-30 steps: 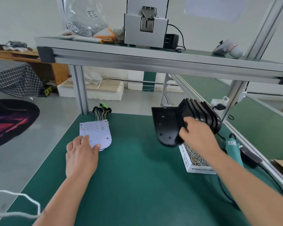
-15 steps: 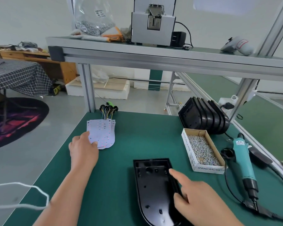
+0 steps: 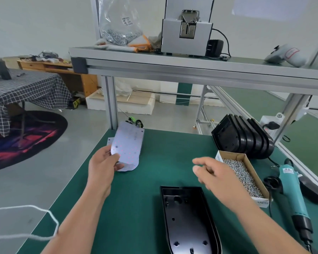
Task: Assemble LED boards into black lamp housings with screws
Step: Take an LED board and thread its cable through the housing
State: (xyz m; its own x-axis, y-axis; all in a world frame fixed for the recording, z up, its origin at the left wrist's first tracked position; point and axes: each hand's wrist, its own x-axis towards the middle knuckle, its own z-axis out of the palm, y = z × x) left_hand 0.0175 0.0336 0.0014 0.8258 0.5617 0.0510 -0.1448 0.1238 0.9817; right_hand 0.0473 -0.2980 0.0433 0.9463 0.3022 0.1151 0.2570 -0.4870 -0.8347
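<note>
While tilted, board (image 3: 128, 146) in left grip (image 3: 101, 166)

Checked-cloth table (image 3: 26, 92) left; round rug (image 3: 35, 138) beneath; wooden desk (image 3: 88, 83) behind.

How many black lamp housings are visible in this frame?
6: one housing lies open on the green mat; a nested stack of about five stands behind the screw box; others may be hidden.

only a partial "ance" reads, on the screw box (image 3: 262, 202) front
</note>
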